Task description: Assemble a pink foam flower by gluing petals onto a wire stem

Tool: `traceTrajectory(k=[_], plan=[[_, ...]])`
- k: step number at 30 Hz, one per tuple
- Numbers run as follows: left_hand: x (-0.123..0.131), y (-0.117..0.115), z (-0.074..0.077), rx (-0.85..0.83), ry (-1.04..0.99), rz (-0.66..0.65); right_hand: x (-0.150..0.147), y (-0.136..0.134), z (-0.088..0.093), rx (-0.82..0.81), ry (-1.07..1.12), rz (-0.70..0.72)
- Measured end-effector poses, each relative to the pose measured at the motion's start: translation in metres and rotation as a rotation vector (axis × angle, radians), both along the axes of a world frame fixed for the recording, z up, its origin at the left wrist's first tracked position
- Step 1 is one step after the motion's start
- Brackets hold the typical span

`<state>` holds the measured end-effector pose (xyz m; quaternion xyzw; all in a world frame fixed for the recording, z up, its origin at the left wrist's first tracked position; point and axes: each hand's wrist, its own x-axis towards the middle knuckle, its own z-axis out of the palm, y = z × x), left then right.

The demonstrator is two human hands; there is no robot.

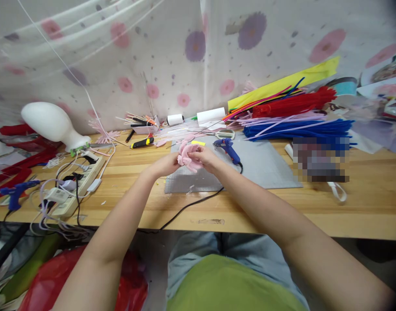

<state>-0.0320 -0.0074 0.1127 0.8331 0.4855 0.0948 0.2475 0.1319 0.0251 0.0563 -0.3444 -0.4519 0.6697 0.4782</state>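
A fluffy pink pipe-cleaner flower (pixel 190 159) with looped petals is between my two hands, above the grey mat (pixel 269 172). My left hand (pixel 168 165) grips its left side, with the fingertips partly hidden behind the petals. From the right, my right hand (pixel 205 157) pinches a petal between thumb and fingers. Just right of my hands, a blue hot glue gun (pixel 229 151) lies on the mat, its black cord running to the table's front edge. Scissors (pixel 224 134) with pale handles lie behind it.
Bundles of blue pipe cleaners (pixel 295 129) and red pipe cleaners (pixel 292 103) lie at the back right. A utility knife (pixel 142 143), a white foam head (pixel 45 121), a power strip (pixel 83 185) with tangled cables and another glue gun (pixel 16 194) are on the left.
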Motion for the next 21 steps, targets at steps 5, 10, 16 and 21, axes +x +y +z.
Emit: traceTrajectory(k=[5,10,16,21], plan=[[0.003,-0.001,-0.002,-0.031,0.024,0.04,0.006,0.001,0.007,0.096,-0.066,0.091],[-0.002,0.005,-0.004,-0.074,0.017,0.057,0.008,0.006,0.006,0.155,-0.173,0.02],[-0.009,0.012,-0.01,0.065,0.0,0.221,0.016,0.001,0.003,0.336,-0.255,-0.465],[-0.006,0.013,-0.008,0.143,-0.001,0.272,0.016,-0.012,0.014,0.63,-0.479,-0.229]])
